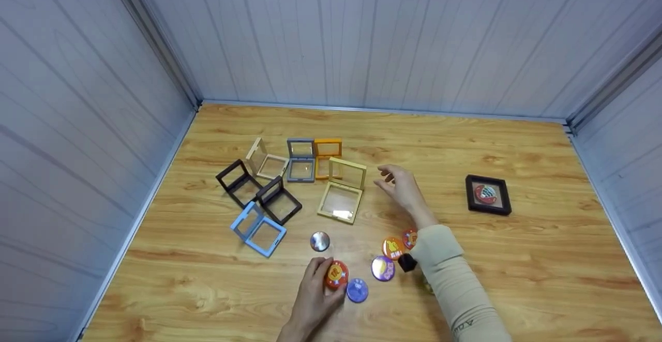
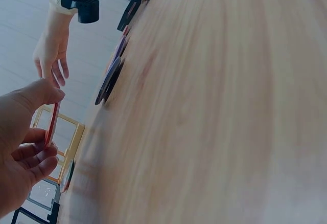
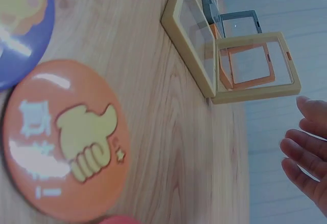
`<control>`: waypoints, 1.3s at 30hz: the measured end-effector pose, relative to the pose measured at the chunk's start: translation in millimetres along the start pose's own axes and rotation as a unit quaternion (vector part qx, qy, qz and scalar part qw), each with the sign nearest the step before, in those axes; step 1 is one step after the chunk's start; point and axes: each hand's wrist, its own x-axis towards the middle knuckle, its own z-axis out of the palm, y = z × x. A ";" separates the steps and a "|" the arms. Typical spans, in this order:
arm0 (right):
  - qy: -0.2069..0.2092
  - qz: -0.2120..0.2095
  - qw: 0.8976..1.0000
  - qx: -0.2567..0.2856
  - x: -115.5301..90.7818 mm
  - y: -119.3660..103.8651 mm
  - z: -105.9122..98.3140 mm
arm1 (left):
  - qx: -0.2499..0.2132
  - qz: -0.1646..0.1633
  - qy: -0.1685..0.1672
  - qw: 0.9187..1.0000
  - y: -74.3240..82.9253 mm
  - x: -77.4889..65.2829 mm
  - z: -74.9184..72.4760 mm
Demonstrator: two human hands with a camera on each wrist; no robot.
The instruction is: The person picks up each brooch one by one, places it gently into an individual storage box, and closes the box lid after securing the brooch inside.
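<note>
In the head view my left hand (image 1: 313,296) pinches a red button badge (image 1: 336,273) by its edges between thumb and fingers. The left wrist view shows that badge (image 2: 52,119) edge-on, lifted off the table. My right hand (image 1: 404,189) hovers with loosely bent fingers just right of a yellow hinged display frame (image 1: 340,202), holding nothing. That frame stands with its lid raised, its clear film bare. In the right wrist view the right fingers (image 3: 301,150) are apart from the frame's lid (image 3: 255,95). A blue badge (image 1: 357,290) lies beside the left hand.
Several opened frames stand left and behind, among them a light blue frame (image 1: 266,238) and an orange frame (image 1: 328,148). A silver badge (image 1: 320,241), an orange badge (image 1: 393,248) and a purple badge (image 1: 382,268) lie nearby. At right sits a closed black frame (image 1: 489,209) containing a badge.
</note>
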 end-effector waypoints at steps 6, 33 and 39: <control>-0.022 0.006 1.000 0.010 9.1 -8.3 2.1 | -0.002 -0.006 -0.004 1.000 -0.4 0.3 0.0; -0.048 -0.022 0.998 0.038 33.1 -11.9 17.8 | -0.002 0.023 0.022 1.000 -2.7 -1.4 1.9; -0.052 -0.015 0.998 0.041 32.8 -12.7 17.5 | -0.010 0.016 0.015 1.000 -2.9 -0.2 2.6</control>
